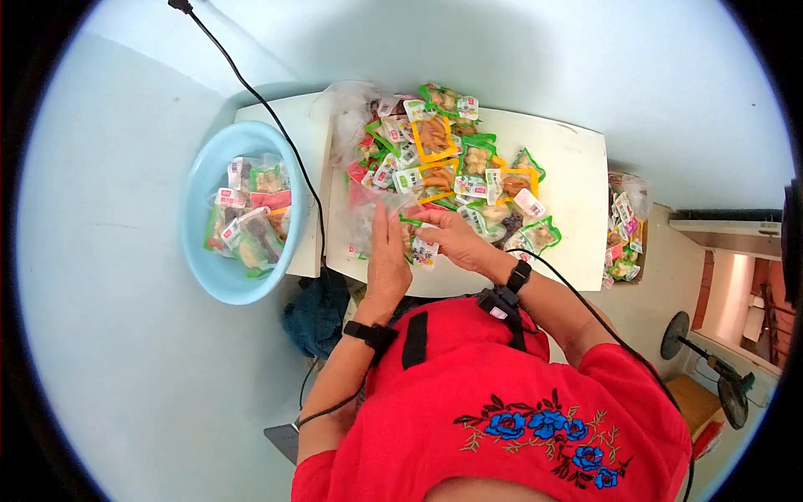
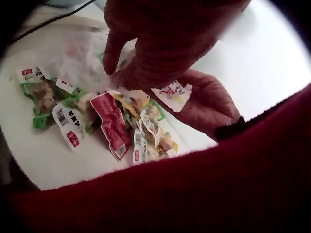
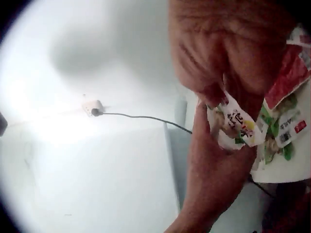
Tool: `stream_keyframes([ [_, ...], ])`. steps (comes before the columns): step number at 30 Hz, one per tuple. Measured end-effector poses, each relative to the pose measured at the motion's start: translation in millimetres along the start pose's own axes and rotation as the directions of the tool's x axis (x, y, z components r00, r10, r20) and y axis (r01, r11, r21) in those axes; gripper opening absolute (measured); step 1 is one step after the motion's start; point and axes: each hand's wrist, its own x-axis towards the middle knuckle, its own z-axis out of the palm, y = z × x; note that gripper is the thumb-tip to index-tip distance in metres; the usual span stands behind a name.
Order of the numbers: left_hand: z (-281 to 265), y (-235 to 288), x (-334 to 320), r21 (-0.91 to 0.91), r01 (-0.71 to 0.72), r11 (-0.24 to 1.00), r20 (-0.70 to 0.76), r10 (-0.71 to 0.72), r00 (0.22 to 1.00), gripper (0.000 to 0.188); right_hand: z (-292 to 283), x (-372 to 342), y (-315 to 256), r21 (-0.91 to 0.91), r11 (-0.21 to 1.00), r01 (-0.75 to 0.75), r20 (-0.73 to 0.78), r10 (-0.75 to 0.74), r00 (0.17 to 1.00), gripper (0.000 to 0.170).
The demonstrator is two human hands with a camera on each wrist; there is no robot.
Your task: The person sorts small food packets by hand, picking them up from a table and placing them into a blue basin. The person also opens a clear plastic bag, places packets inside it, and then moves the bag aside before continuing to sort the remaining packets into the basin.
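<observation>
Nearest my head camera: red shirt, blue flowers stitched on, below both hands. Black strap on the left wrist; black band on the right.

Right hand: thumb and finger pinch the top edge of a small packet, which sits between the two hands, over the near part of the white table. Left hand: just left of the packet, fingers upright, clear plastic about their tips. I can't tell whether those fingers close on the packet or only back it.

Best look at the packet comes from the right wrist: white label, dark characters, yellow patch, touch of green. Head view gives me mainly green edging and a bit of label; left wrist, only a lettered white corner by the right palm. Dark, blurred fingers cover the rest; I can't read the print.

Beyond the fingertips: heaped packets, edged orange, green, red; lower layers buried. Left wrist picks out a red packet whole.

Well left of the left hand, head view alone: pale blue basin, mixed packets inside. Far right of the right hand: more packets, partly cut off by the table. Right wrist alone shows a wall socket, black cable plugged in.
</observation>
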Motion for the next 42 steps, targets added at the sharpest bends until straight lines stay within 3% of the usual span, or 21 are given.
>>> stream_keyframes([
  [2, -4, 1, -2, 0.005, -0.007, 1.000, 0.031, 0.007, 0.999, 0.072, 5, 12, 17, 0.056, 0.998, 0.019, 0.018, -0.020, 1.000, 0.029],
  [3, -5, 1, -3, 0.008, -0.011, 1.000, 0.047, 0.010, 0.999, 0.072, 7, 17, 18, 0.035, 0.999, -0.004, 0.107, 0.000, 0.994, 0.026],
  [6, -5, -2, -9, 0.035, -0.022, 0.999, 0.074, 0.019, 0.997, 0.073, 27, 28, 27, 0.241, 0.970, -0.018, 0.095, -0.005, 0.996, 0.023],
  [7, -6, -3, -11, 0.030, -0.012, 0.999, 0.085, 0.009, 0.996, 0.073, 22, 37, 37, 0.247, 0.968, -0.047, 0.163, 0.007, 0.987, 0.022],
  [9, -11, -3, -11, 0.022, 0.003, 1.000, 0.108, -0.006, 0.994, 0.074, 25, 47, 44, 0.249, 0.964, -0.096, 0.141, 0.062, 0.988, 0.021],
  [13, -8, -6, -15, -0.028, -0.039, 0.999, 0.093, 0.041, 0.995, 0.076, 46, 68, 61, 0.475, 0.880, -0.016, 0.081, -0.026, 0.996, 0.018],
  [16, -11, -4, -12, -0.103, 0.058, 0.993, 0.123, -0.046, 0.991, 0.076, 41, 84, 86, 0.518, 0.843, -0.143, 0.195, 0.047, 0.980, 0.019],
  [18, -9, -7, -13, -0.063, 0.022, 0.998, 0.123, -0.014, 0.992, 0.076, 36, 94, 103, 0.586, 0.795, -0.156, 0.250, 0.006, 0.968, 0.021],
  [23, -5, -9, -10, -0.035, 0.019, 0.999, 0.126, -0.015, 0.992, 0.077, 35, 96, 119, 0.332, 0.940, -0.083, 0.214, 0.011, 0.977, 0.029],
  [24, -4, -12, -11, -0.044, 0.043, 0.998, 0.126, -0.037, 0.991, 0.078, 40, 93, 120, 0.351, 0.934, -0.071, 0.186, 0.005, 0.983, 0.031],
  [26, -5, -13, -11, -0.048, 0.081, 0.996, 0.120, -0.074, 0.990, 0.077, 41, 90, 118, 0.232, 0.973, 0.003, 0.167, -0.043, 0.985, 0.036],
  [27, -6, -12, -11, -0.042, 0.095, 0.995, 0.113, -0.090, 0.990, 0.077, 39, 88, 115, 0.089, 0.994, 0.067, 0.183, -0.083, 0.980, 0.038],
  [30, -6, -17, -14, -0.022, 0.113, 0.993, 0.082, -0.111, 0.990, 0.076, 43, 80, 102, -0.221, 0.964, 0.150, 0.182, -0.110, 0.977, 0.042],
  [34, -11, -22, -18, -0.029, 0.095, 0.995, 0.041, -0.094, 0.995, 0.075, 36, 59, 68, -0.523, 0.832, 0.186, 0.228, -0.073, 0.971, 0.039],
  [37, -15, -21, -18, -0.001, 0.103, 0.995, 0.028, -0.103, 0.994, 0.074, 8, 37, 21, -0.381, 0.924, 0.026, 0.340, 0.114, 0.933, 0.032],
  [40, -18, -19, -18, 0.004, 0.129, 0.992, 0.023, -0.129, 0.991, 0.074, -20, 30, -13, -0.343, 0.923, -0.171, 0.084, 0.212, 0.974, 0.026],
  [41, -19, -17, -19, 0.006, 0.141, 0.990, 0.021, -0.141, 0.990, 0.075, -30, 37, -7, -0.611, 0.791, -0.034, 0.061, 0.090, 0.994, 0.027],
  [42, -20, -15, -19, 0.008, 0.151, 0.988, 0.023, -0.151, 0.988, 0.076, -43, 47, 7, -0.820, 0.567, 0.083, 0.075, -0.038, 0.996, 0.029],
])
